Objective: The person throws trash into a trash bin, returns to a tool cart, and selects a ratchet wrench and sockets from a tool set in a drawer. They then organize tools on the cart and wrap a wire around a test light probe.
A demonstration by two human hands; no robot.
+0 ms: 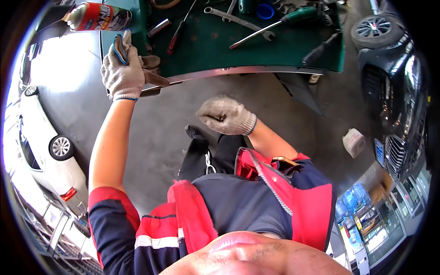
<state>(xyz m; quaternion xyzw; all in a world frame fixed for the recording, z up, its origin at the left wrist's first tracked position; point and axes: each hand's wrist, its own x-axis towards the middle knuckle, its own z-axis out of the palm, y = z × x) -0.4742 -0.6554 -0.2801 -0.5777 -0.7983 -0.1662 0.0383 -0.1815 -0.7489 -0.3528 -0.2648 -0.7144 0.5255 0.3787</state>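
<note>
Left hand (123, 75) clamped what looked like a spare glove (120, 49) by the counter (201, 59), perhaps keeping it handy; right hand (224, 115) hung closed.

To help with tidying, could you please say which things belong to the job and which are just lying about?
Seemingly in use:
left glove
right glove
limp fabric beside the left

Probably just lying about:
spray can
wrench
green-handled screwdriver
red-handled screwdriver
</note>
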